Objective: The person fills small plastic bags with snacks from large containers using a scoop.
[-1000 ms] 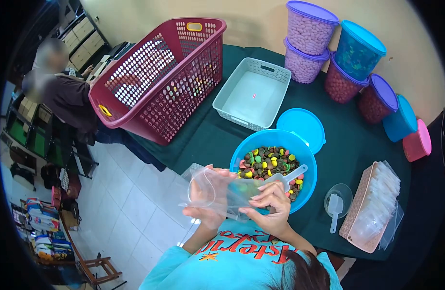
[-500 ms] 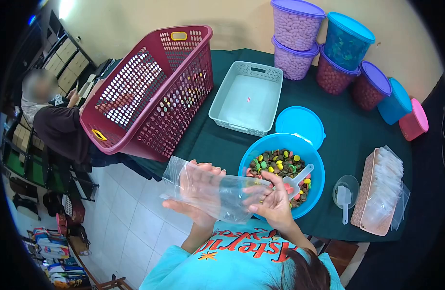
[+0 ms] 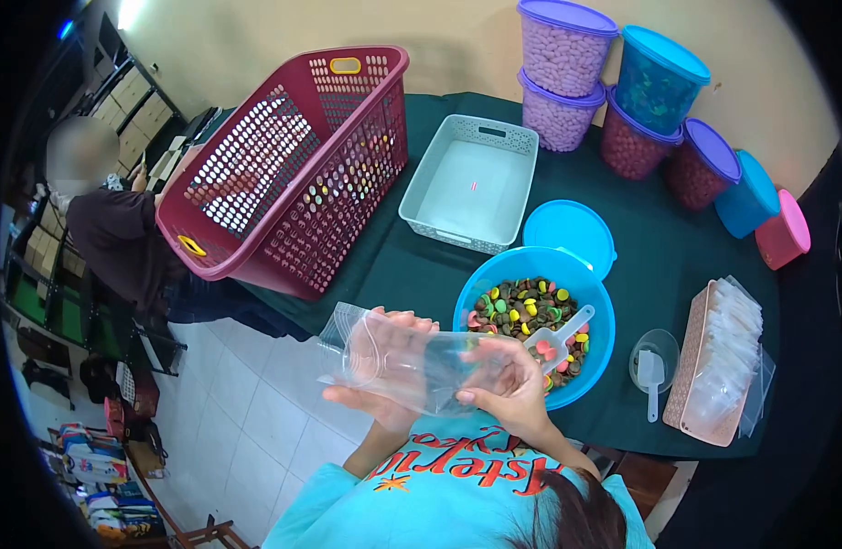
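A clear plastic bag point(image 3: 430, 371) stretches between my two hands over my lap. My left hand point(image 3: 389, 366) cradles its left part, with the palm up, the fingers along the top edge and the thumb below. At the right end, my right hand point(image 3: 512, 384) grips the bag between thumb and fingers. Just beyond that hand stands a blue tub point(image 3: 606, 339) of brown, green, yellow and pink candies point(image 3: 521, 311). A translucent scoop point(image 3: 567, 331) lies on the candies, with some pink ones in it.
A blue lid point(image 3: 572, 233) and a pale grey tray point(image 3: 466, 183) lie behind the tub. A large maroon basket point(image 3: 338, 220) is at left. Stacked containers point(image 3: 567, 55) line the wall. At right are a small bowl with scoop point(image 3: 651, 371) and a bag-filled basket point(image 3: 700, 366). Another person point(image 3: 119, 229) is at far left.
The bag and both hands have shifted slightly, the left part a little to the right. My right fingers have drawn back a little from over the tub. The other person's head has moved.
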Motion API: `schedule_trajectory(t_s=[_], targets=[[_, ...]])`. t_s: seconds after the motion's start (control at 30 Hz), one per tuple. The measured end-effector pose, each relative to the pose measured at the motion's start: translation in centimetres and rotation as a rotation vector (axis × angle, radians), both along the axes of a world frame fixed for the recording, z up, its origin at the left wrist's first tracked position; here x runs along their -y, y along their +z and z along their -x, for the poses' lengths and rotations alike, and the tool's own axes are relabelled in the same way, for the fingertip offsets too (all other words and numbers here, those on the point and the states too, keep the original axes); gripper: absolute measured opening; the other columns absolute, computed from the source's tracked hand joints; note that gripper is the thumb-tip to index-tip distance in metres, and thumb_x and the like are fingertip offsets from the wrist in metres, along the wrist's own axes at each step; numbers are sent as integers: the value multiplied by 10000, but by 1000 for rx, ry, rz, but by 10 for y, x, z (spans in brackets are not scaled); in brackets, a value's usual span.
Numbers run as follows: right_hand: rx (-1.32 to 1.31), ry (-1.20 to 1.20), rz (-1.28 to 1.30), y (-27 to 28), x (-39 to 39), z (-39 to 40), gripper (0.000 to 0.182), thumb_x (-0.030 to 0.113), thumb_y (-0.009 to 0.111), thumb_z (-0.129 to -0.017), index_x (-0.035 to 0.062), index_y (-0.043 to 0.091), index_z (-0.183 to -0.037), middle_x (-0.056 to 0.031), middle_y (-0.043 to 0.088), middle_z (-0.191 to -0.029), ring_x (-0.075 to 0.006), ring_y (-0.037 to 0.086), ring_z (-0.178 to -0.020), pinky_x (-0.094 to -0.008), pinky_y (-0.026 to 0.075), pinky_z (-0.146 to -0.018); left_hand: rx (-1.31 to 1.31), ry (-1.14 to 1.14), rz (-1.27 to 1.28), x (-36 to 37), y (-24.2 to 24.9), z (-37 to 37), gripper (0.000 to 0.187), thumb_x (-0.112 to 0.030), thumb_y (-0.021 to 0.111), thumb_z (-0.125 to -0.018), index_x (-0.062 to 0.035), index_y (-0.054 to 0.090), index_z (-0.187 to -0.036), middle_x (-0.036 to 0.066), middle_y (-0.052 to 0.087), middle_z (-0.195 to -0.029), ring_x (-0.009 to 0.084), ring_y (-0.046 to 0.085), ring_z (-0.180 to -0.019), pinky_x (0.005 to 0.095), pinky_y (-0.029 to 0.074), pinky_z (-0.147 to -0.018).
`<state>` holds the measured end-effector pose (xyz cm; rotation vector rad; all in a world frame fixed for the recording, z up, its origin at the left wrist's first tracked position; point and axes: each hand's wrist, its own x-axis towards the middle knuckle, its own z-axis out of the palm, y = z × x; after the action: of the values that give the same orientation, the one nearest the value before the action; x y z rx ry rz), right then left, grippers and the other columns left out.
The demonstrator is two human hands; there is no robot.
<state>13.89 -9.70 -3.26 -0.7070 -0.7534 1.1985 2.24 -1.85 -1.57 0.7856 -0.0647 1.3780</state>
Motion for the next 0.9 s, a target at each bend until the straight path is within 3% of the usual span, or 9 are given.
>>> schedule_trajectory(t_s=[0.2,0.5,0.57,0.8,0.9], targets=[[51,-2,-49,-2,15,-4,462,-102,641,-678,-9,445,-1085,-115,480,-1051,-171,519,-978,-271,516,-739,131,-28,18,15,-6,0,883,-702,412,-706,-5,326,-1240,154,461,-1135,298,467,-1016,449,358,-906],[-75,332,108,4,44,-30,505,-118,602,-707,-27,367,-1145,-138,439,-1080,-235,479,-1069,-295,520,-779,16,122,48,42,4,-2,849,-702,324,-744,-2,369,-1222,129,478,-1134,259,476,-1030,401,377,-911],[49,278,112,2,49,-32,537,-125,617,-685,8,354,-1135,-227,504,-1041,-255,578,-912,-319,531,-743,25,149,75,50,4,-6,834,-697,321,-751,-3,378,-1209,119,483,-1096,247,482,-1000,387,385,-895],[-8,380,103,-7,59,-32,514,-127,609,-691,3,356,-1119,-226,498,-1050,-253,566,-940,-312,529,-754,17,326,197,71,-2,-2,750,-663,318,-785,-12,417,-1145,87,485,-971,207,487,-915,341,397,-842],[-30,472,119,-9,56,-34,460,-89,616,-708,-13,384,-1098,-153,462,-1114,-196,562,-935,-248,517,-744,-7,358,200,73,-5,5,741,-661,327,-784,-12,423,-1129,74,498,-950,196,487,-911,333,392,-847]])
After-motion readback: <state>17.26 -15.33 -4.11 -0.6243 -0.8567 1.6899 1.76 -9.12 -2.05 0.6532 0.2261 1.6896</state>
